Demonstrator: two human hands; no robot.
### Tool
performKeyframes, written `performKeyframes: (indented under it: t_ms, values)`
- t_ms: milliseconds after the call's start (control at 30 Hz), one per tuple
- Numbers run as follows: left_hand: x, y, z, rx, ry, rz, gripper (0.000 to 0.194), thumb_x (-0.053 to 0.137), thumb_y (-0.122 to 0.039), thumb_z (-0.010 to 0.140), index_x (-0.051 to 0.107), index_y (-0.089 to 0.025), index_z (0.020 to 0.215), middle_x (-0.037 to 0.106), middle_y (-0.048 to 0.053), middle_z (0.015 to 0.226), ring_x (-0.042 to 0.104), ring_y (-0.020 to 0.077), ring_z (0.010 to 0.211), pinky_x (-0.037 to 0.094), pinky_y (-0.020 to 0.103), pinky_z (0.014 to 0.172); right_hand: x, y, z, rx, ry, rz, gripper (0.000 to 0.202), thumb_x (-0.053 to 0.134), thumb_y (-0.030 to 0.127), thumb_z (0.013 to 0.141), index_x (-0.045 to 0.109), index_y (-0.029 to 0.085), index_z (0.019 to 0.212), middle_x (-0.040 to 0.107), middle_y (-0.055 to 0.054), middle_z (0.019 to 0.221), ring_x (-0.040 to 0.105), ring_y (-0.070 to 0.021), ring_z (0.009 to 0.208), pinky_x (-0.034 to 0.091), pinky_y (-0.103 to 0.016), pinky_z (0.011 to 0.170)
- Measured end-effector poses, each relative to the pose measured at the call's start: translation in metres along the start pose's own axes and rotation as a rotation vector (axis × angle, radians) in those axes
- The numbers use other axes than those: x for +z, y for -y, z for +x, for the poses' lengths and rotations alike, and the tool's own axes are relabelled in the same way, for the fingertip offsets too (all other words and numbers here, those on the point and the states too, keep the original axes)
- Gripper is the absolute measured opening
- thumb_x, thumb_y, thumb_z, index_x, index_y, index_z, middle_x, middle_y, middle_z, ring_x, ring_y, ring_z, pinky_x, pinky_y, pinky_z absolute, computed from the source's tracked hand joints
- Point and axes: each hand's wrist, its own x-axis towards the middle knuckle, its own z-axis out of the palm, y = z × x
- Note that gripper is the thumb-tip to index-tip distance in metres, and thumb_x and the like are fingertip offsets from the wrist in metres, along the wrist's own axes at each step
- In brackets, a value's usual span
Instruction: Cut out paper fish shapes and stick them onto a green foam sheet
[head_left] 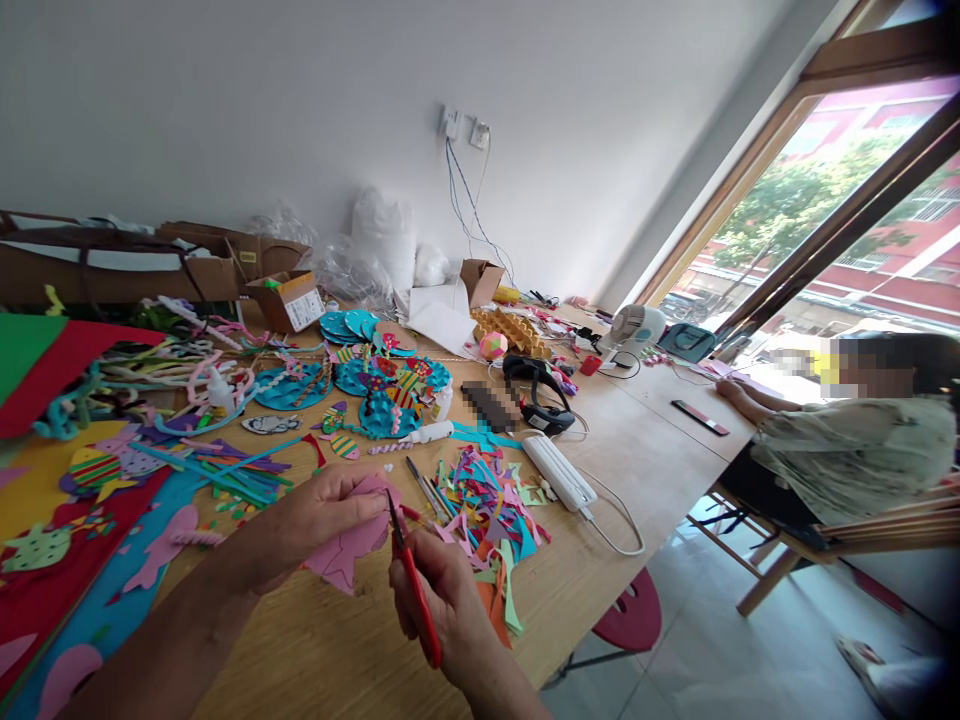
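In the head view, taking the scrap pile [487, 500] as landmark, the pink sheet [341, 562] is just left of it, above the wooden surface [300, 665]. The left fingers [337, 510] pinch the sheet; the right fingers [442, 590] are closed around the red-handled scissors [421, 605], whose blades meet the sheet's upper edge. Dark outlines are drawn on the sheet, and part of its border lies outside them, so its cutting looks partly done, with trimming left. Farther left of the pile, a pink cut-out [169, 540] and a striped fish [94, 470] look already shaped.

The left hand covers the sheet's upper part, so the full outline is hidden. How far the blades are parted is hard to make out. Beyond the pile, a dark object [487, 405] is pixelated; the left forearm is cut off below.
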Motion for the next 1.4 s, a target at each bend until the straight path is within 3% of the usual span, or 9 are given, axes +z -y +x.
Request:
performKeyframes:
  t_ms: [300, 467, 667, 1000, 1167, 1300, 1400]
  values:
    - [0.008, -0.001, 0.001, -0.031, 0.025, 0.034, 0.03, 0.058, -0.044, 0.078, 0.049, -0.018, 0.066, 0.046, -0.003, 0.062, 0.038, 0.0107, 0.055, 0.032, 0.021, 0.049, 0.002, 0.005, -0.001, 0.011, -0.06, 0.033, 0.035, 0.055, 0.043, 0.082, 0.043, 0.02, 0.059, 0.039, 0.008, 0.042, 0.034, -0.005, 0.036, 0.026, -0.016, 0.036]
    - [0.015, 0.002, 0.005, -0.071, 0.002, 0.025, 0.03, 0.059, -0.045, 0.075, 0.048, -0.018, 0.066, 0.048, -0.003, 0.062, 0.04, 0.0112, 0.055, 0.032, 0.022, 0.051, 0.003, -0.003, -0.007, 0.037, -0.111, 0.05, 0.04, 0.056, 0.049, 0.08, 0.041, 0.02, 0.057, 0.038, 0.008, 0.041, 0.032, -0.0043, 0.035, 0.023, -0.016, 0.035]
    - [0.025, 0.011, 0.013, -0.123, 0.098, -0.032, 0.03, 0.059, -0.044, 0.074, 0.049, -0.018, 0.065, 0.047, -0.004, 0.057, 0.038, 0.0097, 0.051, 0.027, 0.021, 0.048, 0.001, -0.015, -0.015, 0.075, -0.149, 0.091, 0.048, 0.053, 0.062, 0.079, 0.043, 0.02, 0.06, 0.039, 0.008, 0.04, 0.031, -0.0044, 0.034, 0.022, -0.016, 0.033]
    - [0.037, 0.024, 0.022, -0.192, 0.112, -0.04, 0.033, 0.06, -0.048, 0.071, 0.052, -0.017, 0.065, 0.051, -0.003, 0.057, 0.041, 0.0114, 0.052, 0.03, 0.023, 0.05, -0.003, -0.031, -0.021, 0.132, -0.205, 0.148, 0.045, 0.056, 0.061, 0.078, 0.045, 0.02, 0.065, 0.035, 0.01, 0.041, 0.029, -0.0047, 0.034, 0.023, -0.016, 0.034]
    - [0.032, 0.034, 0.03, -0.166, -0.017, -0.006, 0.037, 0.065, -0.052, 0.066, 0.051, -0.017, 0.061, 0.047, -0.005, 0.057, 0.038, 0.0104, 0.053, 0.028, 0.021, 0.05, -0.025, -0.035, -0.017, 0.117, -0.343, 0.139, 0.053, 0.05, 0.071, 0.077, 0.042, 0.02, 0.064, 0.039, 0.008, 0.04, 0.032, -0.0059, 0.036, 0.024, -0.018, 0.036]
    - [0.022, 0.038, 0.034, -0.153, -0.11, 0.042, 0.038, 0.067, -0.052, 0.061, 0.052, -0.018, 0.061, 0.046, -0.005, 0.056, 0.038, 0.0103, 0.051, 0.028, 0.02, 0.047, -0.058, -0.028, -0.014, 0.23, -0.218, 0.059, 0.054, 0.052, 0.072, 0.075, 0.048, 0.018, 0.066, 0.045, 0.006, 0.043, 0.036, -0.0065, 0.037, 0.024, -0.019, 0.039]
    - [0.015, 0.035, 0.033, -0.11, -0.138, 0.074, 0.032, 0.067, -0.047, 0.063, 0.054, -0.018, 0.065, 0.047, -0.005, 0.059, 0.04, 0.0106, 0.053, 0.031, 0.02, 0.048, -0.08, -0.023, -0.016, 0.263, -0.241, -0.003, 0.053, 0.054, 0.07, 0.075, 0.047, 0.019, 0.064, 0.043, 0.006, 0.042, 0.035, -0.007, 0.037, 0.024, -0.021, 0.04]
